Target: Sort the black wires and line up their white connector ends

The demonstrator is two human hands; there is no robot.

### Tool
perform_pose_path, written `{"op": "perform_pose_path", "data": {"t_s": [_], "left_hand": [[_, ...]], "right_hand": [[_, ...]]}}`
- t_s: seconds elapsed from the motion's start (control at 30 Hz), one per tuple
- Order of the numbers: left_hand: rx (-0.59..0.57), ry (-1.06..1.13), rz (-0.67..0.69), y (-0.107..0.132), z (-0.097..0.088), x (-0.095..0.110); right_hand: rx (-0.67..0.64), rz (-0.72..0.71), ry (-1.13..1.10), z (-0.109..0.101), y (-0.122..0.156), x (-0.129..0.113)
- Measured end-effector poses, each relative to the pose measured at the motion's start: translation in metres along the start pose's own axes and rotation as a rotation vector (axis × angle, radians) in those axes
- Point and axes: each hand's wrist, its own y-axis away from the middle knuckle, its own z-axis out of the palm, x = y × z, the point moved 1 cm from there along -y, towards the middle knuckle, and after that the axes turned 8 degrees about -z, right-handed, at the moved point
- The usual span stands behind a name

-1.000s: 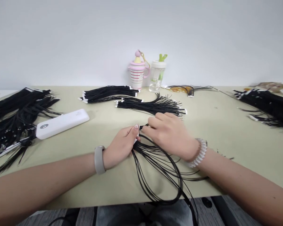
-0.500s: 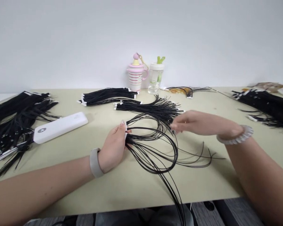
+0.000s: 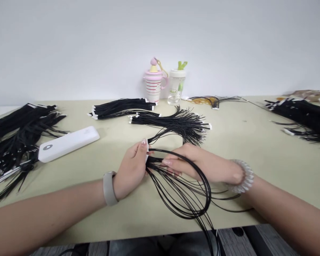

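Note:
My left hand (image 3: pixel 130 170) pinches a bundle of thin black wires (image 3: pixel 181 197) at its white connector end (image 3: pixel 147 151). The long wires fall in loops toward the table's front edge. My right hand (image 3: pixel 200 167) reaches in from the right, its fingertips beside the pinched end and some wire loops lying across it. Its grip on the wires is hidden. A fanned harness of black wires (image 3: pixel 173 124) lies just beyond my hands, with a few strands rising toward my left hand.
Bundled black wires lie at the table's left (image 3: pixel 21 124), back (image 3: pixel 120 106) and right (image 3: pixel 301 115). A white power bank (image 3: pixel 68 144) sits left of my hands. A striped pink cup (image 3: pixel 153 81) and a clear bottle (image 3: pixel 176 87) stand against the wall.
My right hand swung out to the right and up, then returned down and left to the wires by my left hand. My left hand stayed nearly in place, and the wire loops shifted.

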Motion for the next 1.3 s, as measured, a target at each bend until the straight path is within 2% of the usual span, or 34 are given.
{"op": "perform_pose_path", "data": {"t_s": [0.13,0.37,0.6,0.73,0.8,0.9,1.1,1.3], "left_hand": [[0.009,-0.054,0.053,0.000,0.000,0.002],[-0.049,-0.015,0.047,-0.001,0.003,-0.002],[-0.080,-0.033,0.037,-0.003,0.002,-0.001],[-0.047,-0.025,0.053,-0.002,0.002,0.001],[-0.060,-0.006,0.022,0.000,0.002,0.002],[-0.091,0.027,-0.033,0.001,0.003,0.003],[-0.060,0.024,-0.050,-0.001,0.003,0.000],[-0.083,0.042,-0.067,-0.002,0.004,0.001]], "right_hand": [[0.131,-0.075,0.172,0.013,-0.005,-0.002],[0.088,-0.027,0.499,0.023,-0.009,-0.003],[0.099,-0.112,0.758,0.029,-0.013,-0.003],[0.123,-0.041,0.767,0.018,-0.006,-0.004],[0.108,0.008,0.687,0.011,-0.003,-0.004],[0.092,0.006,0.541,0.007,-0.001,-0.005],[0.101,-0.013,0.520,0.021,-0.009,-0.005],[0.122,-0.043,0.565,0.030,-0.010,0.002]]}}
